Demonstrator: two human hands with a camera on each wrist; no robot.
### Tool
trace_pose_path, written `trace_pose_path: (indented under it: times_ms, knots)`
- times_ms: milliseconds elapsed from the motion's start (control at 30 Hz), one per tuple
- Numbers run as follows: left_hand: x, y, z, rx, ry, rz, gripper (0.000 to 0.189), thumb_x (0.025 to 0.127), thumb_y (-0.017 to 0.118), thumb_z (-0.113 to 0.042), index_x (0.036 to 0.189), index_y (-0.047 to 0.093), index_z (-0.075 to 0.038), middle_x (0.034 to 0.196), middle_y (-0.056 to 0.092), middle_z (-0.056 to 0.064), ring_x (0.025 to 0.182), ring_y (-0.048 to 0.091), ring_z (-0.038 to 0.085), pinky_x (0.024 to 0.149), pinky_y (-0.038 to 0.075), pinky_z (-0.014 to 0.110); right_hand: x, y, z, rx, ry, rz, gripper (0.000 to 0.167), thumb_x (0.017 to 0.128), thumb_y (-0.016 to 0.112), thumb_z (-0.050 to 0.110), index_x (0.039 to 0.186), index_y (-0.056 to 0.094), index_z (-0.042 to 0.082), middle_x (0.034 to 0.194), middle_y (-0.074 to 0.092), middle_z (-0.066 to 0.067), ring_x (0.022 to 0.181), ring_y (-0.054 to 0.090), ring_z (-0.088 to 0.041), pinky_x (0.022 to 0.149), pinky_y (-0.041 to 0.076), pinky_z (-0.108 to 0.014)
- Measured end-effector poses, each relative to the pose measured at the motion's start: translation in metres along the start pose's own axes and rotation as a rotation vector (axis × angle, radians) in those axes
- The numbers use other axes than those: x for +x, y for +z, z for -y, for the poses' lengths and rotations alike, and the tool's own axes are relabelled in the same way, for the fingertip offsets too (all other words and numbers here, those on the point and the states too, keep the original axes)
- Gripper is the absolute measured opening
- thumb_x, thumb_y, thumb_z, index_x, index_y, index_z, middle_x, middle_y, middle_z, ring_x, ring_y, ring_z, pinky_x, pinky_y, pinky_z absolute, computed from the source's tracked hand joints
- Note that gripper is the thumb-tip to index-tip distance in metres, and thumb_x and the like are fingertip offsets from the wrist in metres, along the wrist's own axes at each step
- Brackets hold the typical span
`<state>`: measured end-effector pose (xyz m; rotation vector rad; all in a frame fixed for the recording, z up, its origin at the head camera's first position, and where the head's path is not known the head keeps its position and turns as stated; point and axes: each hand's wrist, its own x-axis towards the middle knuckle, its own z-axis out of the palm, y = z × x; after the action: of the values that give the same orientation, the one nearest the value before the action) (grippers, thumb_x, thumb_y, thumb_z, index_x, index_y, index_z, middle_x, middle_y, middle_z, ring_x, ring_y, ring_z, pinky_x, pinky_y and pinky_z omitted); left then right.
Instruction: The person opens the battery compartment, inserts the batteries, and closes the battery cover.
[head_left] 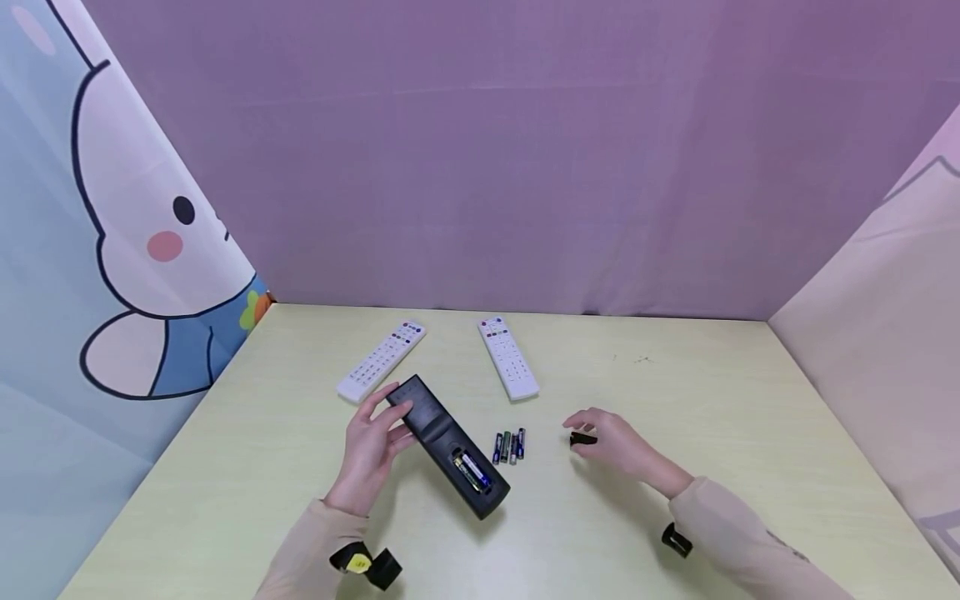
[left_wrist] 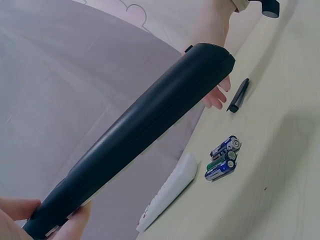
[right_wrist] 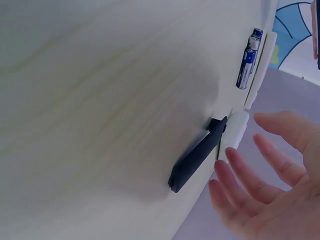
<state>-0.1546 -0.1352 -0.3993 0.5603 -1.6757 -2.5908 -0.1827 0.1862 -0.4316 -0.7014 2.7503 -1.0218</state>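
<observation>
My left hand (head_left: 371, 450) grips a black remote control (head_left: 431, 417) by its far end, thumb on one face and fingers beneath. The remote is tilted above the table, its back facing up. In its uncovered compartment lie blue batteries (head_left: 471, 470). A black battery cover (right_wrist: 197, 157) rests on the table. Over it hovers my right hand (head_left: 618, 446), its fingers spread and relaxed, with nothing between them in the right wrist view. Several loose batteries (head_left: 509, 447), blue and green, lie side by side between the remote and the cover.
Two white remote controls (head_left: 382, 360) lie farther back, the second white remote (head_left: 509, 358) right of the first. Pale wood covers the table (head_left: 712, 383). A purple cloth wall (head_left: 525, 192) stands behind it, with a cartoon-printed cloth (head_left: 135, 250) at the left.
</observation>
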Motion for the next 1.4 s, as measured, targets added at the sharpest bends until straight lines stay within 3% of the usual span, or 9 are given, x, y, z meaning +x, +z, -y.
trace_pose_path:
  times_ms: [300,733,1400]
  knots:
    - [0.002,-0.001,0.002,0.009,-0.001,0.004,0.049,0.083,0.053,0.0,0.129,0.038,-0.006,0.083,0.062,0.005,0.061,0.064,0.015,0.054,0.054,0.025,0.006,0.003,-0.003,-0.055,0.132,0.017,0.032,0.071,0.068,0.001,0.102,0.061,0.0,0.088,0.059,-0.006,0.082,0.055,-0.021,0.067,0.048,-0.03]
    - [0.003,-0.001,0.003,0.024,0.0,0.006,0.049,0.083,0.053,0.0,0.129,0.039,-0.006,0.086,0.06,0.005,0.062,0.064,0.016,0.055,0.054,0.024,0.011,0.005,-0.012,-0.07,0.15,0.018,0.029,0.065,0.074,0.006,0.092,0.064,0.003,0.081,0.058,-0.006,0.077,0.054,-0.018,0.07,0.047,-0.035]
    - [0.002,-0.002,0.004,0.015,0.006,-0.001,0.047,0.084,0.053,-0.001,0.128,0.039,-0.007,0.082,0.06,0.002,0.06,0.063,0.015,0.053,0.053,0.023,0.011,0.007,-0.014,-0.002,0.182,-0.003,0.028,0.067,0.074,0.008,0.092,0.063,0.003,0.077,0.057,-0.004,0.07,0.05,-0.014,0.062,0.044,-0.028]
